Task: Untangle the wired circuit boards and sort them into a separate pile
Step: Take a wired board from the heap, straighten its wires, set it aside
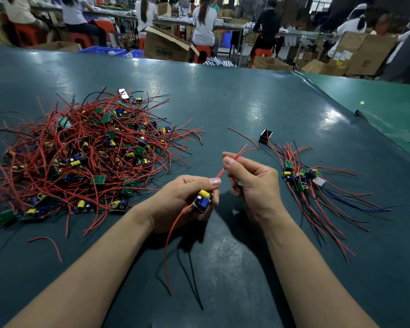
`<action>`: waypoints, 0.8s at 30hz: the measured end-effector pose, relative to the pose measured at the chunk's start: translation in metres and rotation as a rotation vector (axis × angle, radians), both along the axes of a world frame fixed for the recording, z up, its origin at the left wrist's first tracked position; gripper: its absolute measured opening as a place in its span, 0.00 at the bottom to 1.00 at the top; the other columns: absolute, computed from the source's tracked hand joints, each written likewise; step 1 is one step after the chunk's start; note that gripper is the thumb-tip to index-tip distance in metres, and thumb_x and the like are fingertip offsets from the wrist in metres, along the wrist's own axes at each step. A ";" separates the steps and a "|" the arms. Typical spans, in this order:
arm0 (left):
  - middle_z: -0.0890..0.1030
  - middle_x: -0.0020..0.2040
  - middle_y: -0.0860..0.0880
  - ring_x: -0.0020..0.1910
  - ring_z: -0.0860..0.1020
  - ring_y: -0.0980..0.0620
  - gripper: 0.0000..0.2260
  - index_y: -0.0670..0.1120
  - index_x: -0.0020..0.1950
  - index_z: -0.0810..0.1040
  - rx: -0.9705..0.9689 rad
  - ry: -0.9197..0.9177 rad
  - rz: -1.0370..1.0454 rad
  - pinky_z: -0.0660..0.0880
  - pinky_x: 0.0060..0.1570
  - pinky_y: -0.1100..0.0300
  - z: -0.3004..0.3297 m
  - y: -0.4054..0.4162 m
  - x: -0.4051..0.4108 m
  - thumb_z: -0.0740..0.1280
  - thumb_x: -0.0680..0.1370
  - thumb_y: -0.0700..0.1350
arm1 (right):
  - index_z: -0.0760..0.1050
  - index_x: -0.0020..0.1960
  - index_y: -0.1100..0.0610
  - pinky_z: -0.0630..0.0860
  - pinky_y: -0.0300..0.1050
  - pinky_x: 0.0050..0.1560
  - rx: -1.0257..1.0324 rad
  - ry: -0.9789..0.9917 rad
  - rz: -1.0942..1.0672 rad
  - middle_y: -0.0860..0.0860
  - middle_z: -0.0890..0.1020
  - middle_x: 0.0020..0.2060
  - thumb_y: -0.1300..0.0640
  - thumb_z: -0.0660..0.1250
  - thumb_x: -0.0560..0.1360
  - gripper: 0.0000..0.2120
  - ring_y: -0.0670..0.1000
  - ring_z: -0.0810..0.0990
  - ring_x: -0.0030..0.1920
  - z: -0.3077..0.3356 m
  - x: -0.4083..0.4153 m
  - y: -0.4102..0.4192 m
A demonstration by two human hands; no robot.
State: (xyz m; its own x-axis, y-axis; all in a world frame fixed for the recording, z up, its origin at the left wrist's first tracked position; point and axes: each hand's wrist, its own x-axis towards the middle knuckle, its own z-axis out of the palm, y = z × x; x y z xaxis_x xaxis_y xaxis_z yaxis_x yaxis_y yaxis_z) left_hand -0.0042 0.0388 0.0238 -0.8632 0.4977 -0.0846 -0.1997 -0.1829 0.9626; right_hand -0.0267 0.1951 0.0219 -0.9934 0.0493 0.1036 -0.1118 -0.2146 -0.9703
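Boards in the big tangle at left are mostly buried under red wires; only bits of green board and yellow and blue parts can be made out, and the heap's left edge is cut off by the frame. One circuit board is gripped in the left hand, fingers curled round it, thumb on top; the board's underside is hidden by the fingers. Its red wires are pinched between thumb and forefinger of the right hand, w/ the other fingers curled in. Another red wire and a black one are seen hanging from the board toward the near edge. The sorted pile is laid at right, well apart from the tangle, wires fanned toward the near right. A small black block is set just beyond it, poss. a component, too small to tell. A loose red wire is left near the left forearm. Everything is spread on a dark teal mat, glossy w/ light glare. Beyond it, seated workers, red stools and a cardboard box are seen, blurred.
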 end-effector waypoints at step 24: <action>0.73 0.25 0.46 0.22 0.69 0.52 0.14 0.40 0.32 0.79 -0.002 0.005 -0.069 0.66 0.25 0.64 -0.001 -0.004 0.002 0.66 0.76 0.45 | 0.81 0.48 0.57 0.78 0.37 0.31 -0.101 0.027 -0.070 0.50 0.86 0.37 0.71 0.66 0.76 0.11 0.49 0.83 0.30 0.004 -0.002 0.003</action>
State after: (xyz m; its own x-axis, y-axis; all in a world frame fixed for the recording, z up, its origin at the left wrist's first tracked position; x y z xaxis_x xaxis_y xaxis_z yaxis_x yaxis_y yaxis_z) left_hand -0.0026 0.0352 0.0231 -0.8274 0.5557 -0.0813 -0.2066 -0.1666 0.9641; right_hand -0.0283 0.1982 0.0255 -0.9840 0.1303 0.1213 -0.1559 -0.3020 -0.9405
